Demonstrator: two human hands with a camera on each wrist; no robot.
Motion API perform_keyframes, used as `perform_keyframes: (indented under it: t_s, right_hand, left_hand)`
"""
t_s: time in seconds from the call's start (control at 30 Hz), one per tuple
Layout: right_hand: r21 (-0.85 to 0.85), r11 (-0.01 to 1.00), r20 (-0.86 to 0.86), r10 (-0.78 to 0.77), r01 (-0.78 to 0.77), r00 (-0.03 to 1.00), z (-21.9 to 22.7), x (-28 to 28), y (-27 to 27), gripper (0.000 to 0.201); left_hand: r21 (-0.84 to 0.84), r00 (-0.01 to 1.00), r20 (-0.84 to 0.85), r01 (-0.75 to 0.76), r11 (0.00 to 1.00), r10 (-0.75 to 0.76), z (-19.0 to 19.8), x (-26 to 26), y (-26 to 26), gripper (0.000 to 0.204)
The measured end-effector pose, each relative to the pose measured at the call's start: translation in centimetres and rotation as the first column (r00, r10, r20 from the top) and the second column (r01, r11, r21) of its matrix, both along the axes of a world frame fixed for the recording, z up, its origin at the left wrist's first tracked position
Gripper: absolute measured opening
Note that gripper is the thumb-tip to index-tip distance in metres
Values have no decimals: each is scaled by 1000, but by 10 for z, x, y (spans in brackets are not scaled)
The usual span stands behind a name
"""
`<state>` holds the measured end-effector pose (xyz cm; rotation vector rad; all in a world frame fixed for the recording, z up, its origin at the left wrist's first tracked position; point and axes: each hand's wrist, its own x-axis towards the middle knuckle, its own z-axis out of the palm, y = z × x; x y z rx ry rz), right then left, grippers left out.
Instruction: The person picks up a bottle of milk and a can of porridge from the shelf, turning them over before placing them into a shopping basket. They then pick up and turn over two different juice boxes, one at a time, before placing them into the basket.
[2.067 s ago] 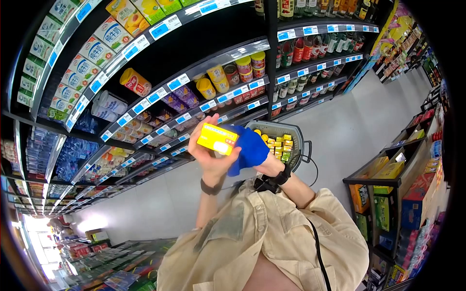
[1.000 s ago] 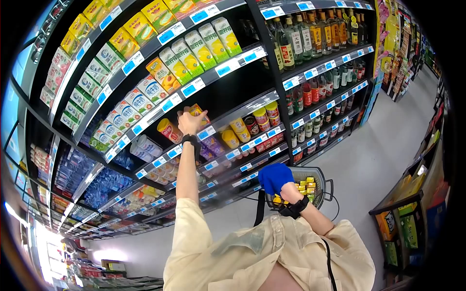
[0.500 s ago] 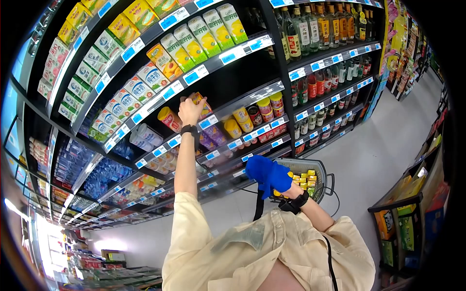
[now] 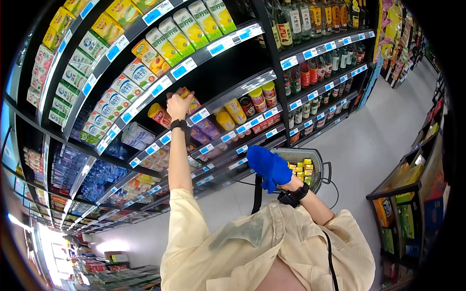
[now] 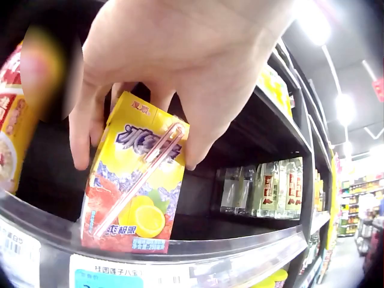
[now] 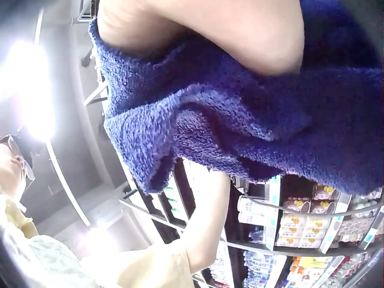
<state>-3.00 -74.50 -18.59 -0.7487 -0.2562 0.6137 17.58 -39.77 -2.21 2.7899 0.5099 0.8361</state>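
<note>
At the shelf, my left hand (image 4: 179,105) grips a small yellow and red drink carton (image 5: 137,180) from above, thumb on one side and fingers on the other. The carton stands upright at the shelf's front edge, a straw stuck on its face. A yellow-red can (image 4: 159,114) is beside it. My right hand (image 4: 292,184) holds a blue cloth (image 4: 266,166) in front of my chest, above the basket; in the right wrist view the cloth (image 6: 198,114) bunches below the fingers. Part of the right hand is hidden by the cloth.
A grey basket (image 4: 318,167) with several small yellow boxes (image 4: 304,169) stands on the floor beyond the right hand. Shelves of milk cartons (image 4: 116,102) and drink cans run along the left, glass bottles (image 4: 315,19) at the back. Another display rack (image 4: 395,194) is on the right.
Earlier my left hand held a yellow box near the cloth in front of me; it then reached to the shelf, where it stays on the carton. The cloth hand has moved slightly, and the view has shifted.
</note>
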Motion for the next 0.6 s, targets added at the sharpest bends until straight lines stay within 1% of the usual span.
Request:
perform_keyframes:
  t_s: [0.07, 0.23, 0.47, 0.53, 0.6]
  right_hand:
    - [-2, 1000, -5, 5, -5, 1000, -3, -1, -1, 47]
    - [-9, 1000, 9, 26, -26, 1000, -8, 1, 3, 52]
    - [-36, 999, 23, 30, -29, 999, -14, 5, 6, 58]
    - [-3, 998, -43, 68, -68, 997, -9, 5, 4, 61]
    - [24, 997, -21, 68, -67, 997, -10, 5, 3, 62]
  left_hand:
    - [-17, 999, 38, 1, 1000, 0, -6, 2, 4, 59]
    - [-76, 991, 111, 76, 994, -68, -13, -2, 7, 55]
    - [-65, 987, 96, 137, 988, -130, -11, -3, 12, 54]
    - [-72, 986, 88, 145, 987, -138, -10, -4, 11, 54]
    - [-68, 987, 83, 140, 988, -134, -10, -4, 12, 54]
